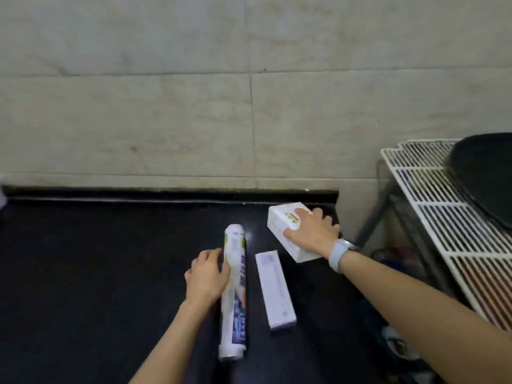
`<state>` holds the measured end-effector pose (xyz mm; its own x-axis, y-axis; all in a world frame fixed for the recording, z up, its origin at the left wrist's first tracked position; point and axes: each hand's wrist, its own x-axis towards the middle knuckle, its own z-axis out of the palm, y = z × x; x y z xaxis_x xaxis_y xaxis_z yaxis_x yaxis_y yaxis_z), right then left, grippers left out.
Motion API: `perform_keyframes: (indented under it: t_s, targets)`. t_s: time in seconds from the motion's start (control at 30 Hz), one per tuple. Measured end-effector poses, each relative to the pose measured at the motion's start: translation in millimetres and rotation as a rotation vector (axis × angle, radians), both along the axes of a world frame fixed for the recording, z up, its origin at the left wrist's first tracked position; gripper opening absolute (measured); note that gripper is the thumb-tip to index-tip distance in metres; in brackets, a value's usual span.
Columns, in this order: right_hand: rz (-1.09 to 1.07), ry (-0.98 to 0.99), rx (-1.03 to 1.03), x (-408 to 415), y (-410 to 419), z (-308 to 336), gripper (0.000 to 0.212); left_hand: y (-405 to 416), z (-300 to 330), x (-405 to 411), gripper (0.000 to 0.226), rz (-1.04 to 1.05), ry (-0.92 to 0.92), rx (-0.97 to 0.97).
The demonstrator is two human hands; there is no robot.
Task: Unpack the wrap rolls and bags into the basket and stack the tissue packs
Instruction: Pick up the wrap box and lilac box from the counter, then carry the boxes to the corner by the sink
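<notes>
Left hand point(206, 275) is curled around the left side of the roll point(233, 292), which lies lengthwise on the dark counter point(83, 273). Right hand point(311, 234) is spread over the tissue pack point(279, 220) at the counter's back right corner, thumb hooked on the near edge, fingers draped over the far side, so it's gripping it. A long flat box point(274, 289) sits between roll and pack, touching neither hand. Wire rack point(432, 195) off to the right.
</notes>
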<state>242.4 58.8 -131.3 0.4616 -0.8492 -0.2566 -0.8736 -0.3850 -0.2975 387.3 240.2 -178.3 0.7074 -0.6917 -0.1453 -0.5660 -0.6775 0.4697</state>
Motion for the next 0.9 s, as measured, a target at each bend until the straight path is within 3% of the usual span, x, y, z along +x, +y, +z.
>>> perform_keyframes:
  t_s: [0.13,0.27,0.4,0.5,0.6,0.73,0.8,0.9]
  targets:
    - [-0.168,0.171,-0.092,-4.0,22.5,-69.8,0.069,49.1,-51.9,36.5,0.052,0.054,0.064,0.197]
    - [-0.145,0.156,-0.144,-12.2,34.5,-97.3,0.07,67.3,-88.3,45.9,0.057,-0.015,0.146,0.35]
    - [-0.08,0.184,-0.13,-8.6,36.8,-96.1,0.064,68.4,-106.1,38.9,0.064,-0.052,0.109,0.396]
    - [0.059,0.004,-0.246,-5.1,51.4,-88.2,0.051,70.1,-111.7,37.3,0.064,-0.04,0.094,0.367]
    - [0.172,-0.213,-0.175,-4.9,87.7,-89.0,0.045,67.5,-105.2,35.3,0.06,-0.002,0.088,0.317]
    - [0.176,-0.103,-0.049,-5.9,130.9,-108.5,0.066,57.9,-86.0,9.6,0.045,0.103,0.14,0.01]
    - [0.117,-0.076,-0.024,-10.0,140.2,-115.9,0.076,53.6,-78.7,-15.4,0.053,0.068,0.237,-0.103]
    - [0.036,-0.126,0.034,-20.8,141.8,-118.0,0.078,45.6,-76.0,-46.2,0.078,0.005,0.297,-0.044]
